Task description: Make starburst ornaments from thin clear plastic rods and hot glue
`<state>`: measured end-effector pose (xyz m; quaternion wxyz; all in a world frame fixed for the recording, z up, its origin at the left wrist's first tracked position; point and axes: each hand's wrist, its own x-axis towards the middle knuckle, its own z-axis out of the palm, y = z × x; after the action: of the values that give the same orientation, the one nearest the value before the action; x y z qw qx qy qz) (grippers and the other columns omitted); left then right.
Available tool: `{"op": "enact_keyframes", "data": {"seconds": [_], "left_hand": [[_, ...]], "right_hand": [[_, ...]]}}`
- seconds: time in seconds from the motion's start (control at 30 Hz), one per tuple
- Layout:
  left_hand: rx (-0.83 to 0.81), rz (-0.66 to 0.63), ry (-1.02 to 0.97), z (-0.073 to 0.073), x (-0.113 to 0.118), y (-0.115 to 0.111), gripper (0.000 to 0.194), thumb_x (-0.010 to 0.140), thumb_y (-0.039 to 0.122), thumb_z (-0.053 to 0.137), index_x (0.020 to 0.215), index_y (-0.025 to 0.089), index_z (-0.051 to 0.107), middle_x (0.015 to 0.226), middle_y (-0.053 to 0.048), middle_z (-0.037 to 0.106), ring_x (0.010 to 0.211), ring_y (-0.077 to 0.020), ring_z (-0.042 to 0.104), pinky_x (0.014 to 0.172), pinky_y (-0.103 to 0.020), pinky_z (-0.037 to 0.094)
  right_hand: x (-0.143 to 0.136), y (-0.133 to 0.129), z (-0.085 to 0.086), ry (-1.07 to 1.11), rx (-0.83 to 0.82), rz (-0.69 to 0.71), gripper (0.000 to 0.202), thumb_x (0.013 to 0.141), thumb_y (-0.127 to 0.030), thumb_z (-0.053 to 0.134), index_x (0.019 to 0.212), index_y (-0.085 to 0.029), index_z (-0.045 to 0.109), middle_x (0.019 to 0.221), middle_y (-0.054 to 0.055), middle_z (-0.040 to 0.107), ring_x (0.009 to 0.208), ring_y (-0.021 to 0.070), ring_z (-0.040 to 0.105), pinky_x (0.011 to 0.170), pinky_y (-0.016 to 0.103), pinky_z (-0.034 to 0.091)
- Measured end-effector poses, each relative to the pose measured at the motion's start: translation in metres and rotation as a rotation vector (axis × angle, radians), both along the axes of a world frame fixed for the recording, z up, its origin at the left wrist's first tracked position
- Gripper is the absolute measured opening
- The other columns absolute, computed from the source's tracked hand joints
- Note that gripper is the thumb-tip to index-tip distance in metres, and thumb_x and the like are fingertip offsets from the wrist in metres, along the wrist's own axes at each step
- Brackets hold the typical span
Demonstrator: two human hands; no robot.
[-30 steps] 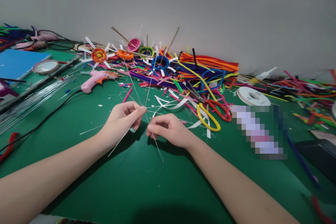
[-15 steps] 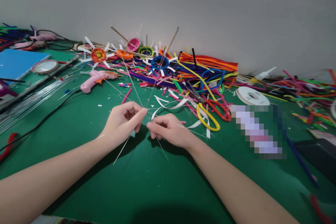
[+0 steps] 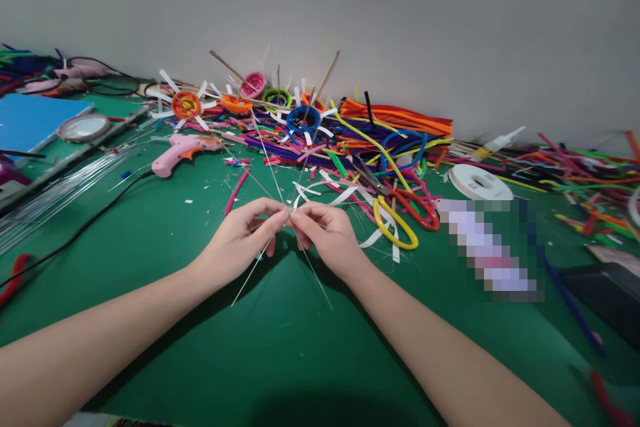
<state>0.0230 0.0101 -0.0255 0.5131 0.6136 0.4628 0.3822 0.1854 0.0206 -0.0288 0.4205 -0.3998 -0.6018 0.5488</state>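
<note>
Several thin, stiff, clear-white rods (image 3: 271, 168) cross at one point above the green table and fan outward. My left hand (image 3: 253, 230) pinches them at the crossing from the left, thumb and forefinger pressed together. From the right, my right hand (image 3: 325, 233) pinches the same crossing, so the two thumbs nearly touch. The rod ends stick out below both hands and up toward the pile behind. My fingertips hide the exact joint where the rods meet.
Behind my hands lie a pink glue gun (image 3: 180, 153), scissors (image 3: 395, 223) with yellow and red handles, and a white ribbon spool (image 3: 480, 183). Colourful pipe cleaners (image 3: 400, 119) pile along the wall with small coiled pieces, including a blue one (image 3: 303, 121). Clear rods (image 3: 60, 180) lie left.
My right hand has moved up and inward from lower on a rod to the crossing. My left hand and the rods have shifted slightly right.
</note>
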Motion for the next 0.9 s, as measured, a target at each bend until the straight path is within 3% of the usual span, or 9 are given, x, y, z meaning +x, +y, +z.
{"op": "enact_keyframes", "data": {"seconds": [0.23, 0.57, 0.9], "left_hand": [[-0.023, -0.013, -0.044, -0.0007, -0.0001, 0.0011, 0.032, 0.088, 0.044, 0.048, 0.096, 0.016, 0.060, 0.069, 0.003, 0.054, 0.052, -0.0064, 0.053, 0.051, -0.021, 0.043], [-0.043, 0.092, -0.055, 0.0001, 0.0010, 0.0020, 0.027, 0.084, 0.042, 0.055, 0.088, 0.016, 0.061, 0.059, 0.006, 0.053, 0.049, -0.0062, 0.053, 0.053, -0.020, 0.043], [-0.083, 0.076, -0.089, 0.0036, 0.0003, 0.0015, 0.024, 0.083, 0.039, 0.060, 0.077, 0.016, 0.062, 0.051, 0.005, 0.056, 0.050, -0.0055, 0.052, 0.054, -0.018, 0.040]], "right_hand": [[-0.0008, 0.0011, -0.0017, -0.003, 0.030, -0.056, 0.024, 0.081, -0.034, 0.057, 0.064, -0.017, 0.059, 0.051, -0.006, 0.046, 0.043, 0.0058, 0.043, 0.044, 0.021, 0.038], [0.0000, -0.0001, -0.0003, -0.004, 0.040, -0.009, 0.024, 0.083, -0.034, 0.054, 0.065, -0.017, 0.059, 0.053, -0.006, 0.046, 0.044, 0.0057, 0.043, 0.045, 0.022, 0.036], [-0.0003, -0.0032, 0.0009, 0.011, 0.021, 0.052, 0.023, 0.081, -0.038, 0.058, 0.070, -0.018, 0.061, 0.057, -0.005, 0.047, 0.047, 0.0060, 0.043, 0.047, 0.021, 0.040]]}}
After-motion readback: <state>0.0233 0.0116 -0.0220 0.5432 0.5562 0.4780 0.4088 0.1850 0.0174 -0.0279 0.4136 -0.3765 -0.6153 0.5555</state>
